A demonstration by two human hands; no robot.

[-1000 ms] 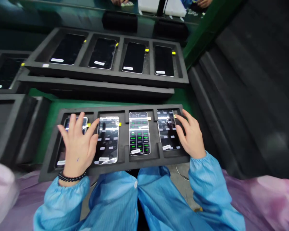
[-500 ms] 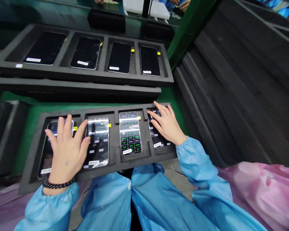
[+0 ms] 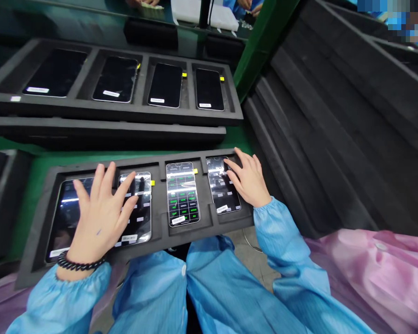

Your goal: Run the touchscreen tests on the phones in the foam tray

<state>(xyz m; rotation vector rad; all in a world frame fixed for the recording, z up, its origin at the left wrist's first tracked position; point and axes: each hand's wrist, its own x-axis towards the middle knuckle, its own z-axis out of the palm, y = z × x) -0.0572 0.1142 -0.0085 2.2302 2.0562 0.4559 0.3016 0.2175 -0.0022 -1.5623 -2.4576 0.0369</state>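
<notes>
A dark foam tray (image 3: 156,232) lies across my lap with several smartphones in its compartments. My left hand (image 3: 102,211), fingers spread, is over the two phones on the left; it partly covers the leftmost phone (image 3: 64,218) and the second phone (image 3: 142,208), whose lit screen shows small grey boxes. The third phone (image 3: 183,195) shows a grid with green text and has no hand on it. My right hand (image 3: 249,178) is open at the rightmost phone (image 3: 225,190), fingertips at its upper right side. Whether the fingertips press the glass I cannot tell.
Behind stands another foam tray (image 3: 114,105) holding several dark-screened phones with white labels and yellow tabs. A green post (image 3: 261,51) rises at right, beside stacked black foam trays (image 3: 320,120). Pink garments show at both sides; other people's hands (image 3: 249,5) are at the far top.
My right hand has shifted toward the right edge of the rightmost phone, uncovering more of its screen. The left hand has moved slightly right across the left phones. The view has shifted slightly.
</notes>
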